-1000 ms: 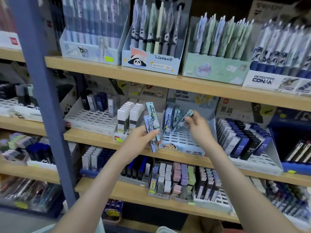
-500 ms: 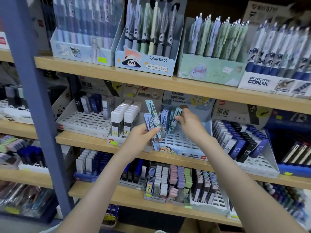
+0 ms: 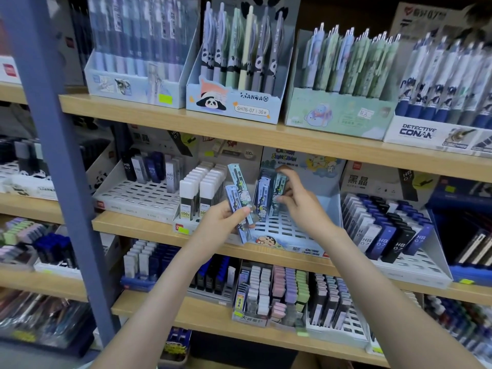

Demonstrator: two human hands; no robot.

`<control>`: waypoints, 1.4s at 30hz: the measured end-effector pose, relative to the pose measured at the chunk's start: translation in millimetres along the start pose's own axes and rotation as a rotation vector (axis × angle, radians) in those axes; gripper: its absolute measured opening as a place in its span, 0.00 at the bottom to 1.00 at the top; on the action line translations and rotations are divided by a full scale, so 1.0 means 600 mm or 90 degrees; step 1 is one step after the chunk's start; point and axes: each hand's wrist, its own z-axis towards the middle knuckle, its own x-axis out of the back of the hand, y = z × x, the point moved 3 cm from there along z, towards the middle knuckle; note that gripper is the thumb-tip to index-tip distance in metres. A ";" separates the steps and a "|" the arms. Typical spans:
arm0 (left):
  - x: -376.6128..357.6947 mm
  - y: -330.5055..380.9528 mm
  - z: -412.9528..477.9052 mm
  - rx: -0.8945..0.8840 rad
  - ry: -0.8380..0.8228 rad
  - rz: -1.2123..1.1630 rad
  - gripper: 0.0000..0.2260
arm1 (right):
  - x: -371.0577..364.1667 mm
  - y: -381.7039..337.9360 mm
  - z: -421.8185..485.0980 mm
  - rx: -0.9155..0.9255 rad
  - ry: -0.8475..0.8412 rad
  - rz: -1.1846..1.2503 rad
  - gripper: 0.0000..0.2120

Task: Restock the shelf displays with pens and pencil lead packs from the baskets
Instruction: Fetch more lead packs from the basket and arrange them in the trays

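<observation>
My left hand [image 3: 222, 218] grips a few light-blue cartoon pencil lead packs [image 3: 238, 190], fanned upright in front of the middle shelf. My right hand [image 3: 303, 202] pinches one matching lead pack [image 3: 279, 194] and holds it upright over the slotted white cartoon display tray [image 3: 288, 230]. A few dark packs [image 3: 263, 193] stand in the tray's back left slots, just left of the held one. No basket is in view.
The wooden middle shelf [image 3: 159, 227] also carries a white lead tray [image 3: 138, 195] at left, white-capped 100-lead boxes [image 3: 198, 191] and a tray of HB 0.7 packs [image 3: 386, 235] at right. Pen display boxes [image 3: 234, 99] line the shelf above. A blue upright post [image 3: 53, 145] stands at left.
My right hand has brought its lead pack from tilted to upright and lower, close to the packs standing in the tray. My left hand keeps its bundle in about the same place.
</observation>
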 end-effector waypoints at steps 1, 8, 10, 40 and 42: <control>0.000 0.000 0.000 -0.001 0.000 0.000 0.07 | 0.000 0.000 0.001 0.004 0.003 -0.003 0.26; 0.000 -0.002 0.006 0.001 -0.001 0.000 0.09 | 0.000 -0.012 0.003 0.051 -0.035 -0.054 0.26; 0.000 0.000 0.005 -0.001 0.000 0.001 0.10 | -0.006 -0.022 0.003 0.079 -0.052 -0.077 0.27; 0.001 -0.003 0.010 -0.001 -0.018 -0.015 0.08 | -0.019 0.016 0.005 0.067 0.062 -0.055 0.18; -0.001 -0.003 0.012 -0.002 -0.026 -0.017 0.07 | -0.014 0.016 0.008 0.075 0.070 -0.096 0.17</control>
